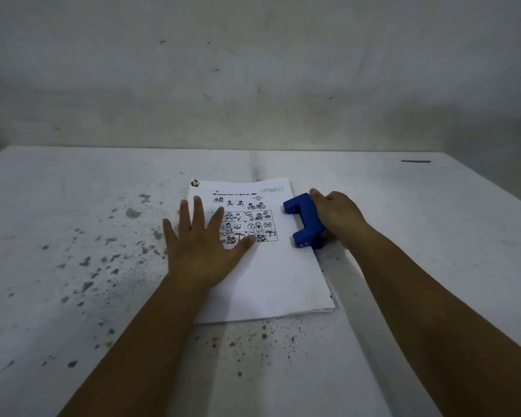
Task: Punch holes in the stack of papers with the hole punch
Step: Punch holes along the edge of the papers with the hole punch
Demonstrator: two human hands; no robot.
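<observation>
A stack of white papers [271, 278] lies on the table in the middle of the head view, its top sheet printed with cartoon panels and a green "APPROVED" stamp. My left hand [205, 239] rests flat on the sheet's left half, fingers spread. A blue hole punch [303, 221] sits over the stack's right edge, its two arms reaching onto the paper. My right hand [337, 215] grips the punch from the right side, fingers over its top.
The white table [73, 206] is stained with dark specks to the left and in front of the papers. A grey wall [253, 70] stands right behind the table's far edge. A small dark strip [415, 161] lies at the far right.
</observation>
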